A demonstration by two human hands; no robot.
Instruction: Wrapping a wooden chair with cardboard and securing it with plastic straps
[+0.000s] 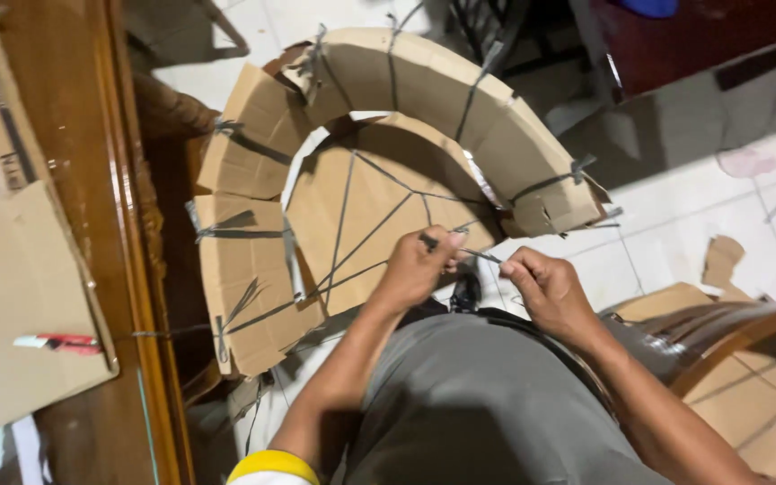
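In front of the person's lap, the left hand (417,268) and the right hand (545,292) are both bent in, each grip pinched tight on one thin dark strip (480,256) stretched between them. The strip sits at the lower edge of the curved cardboard piece (379,193), which leans over the white floor (675,224).

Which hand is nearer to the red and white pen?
Left. The left hand is right of the red and white pen, at the cardboard arch; the right hand lies farther right.
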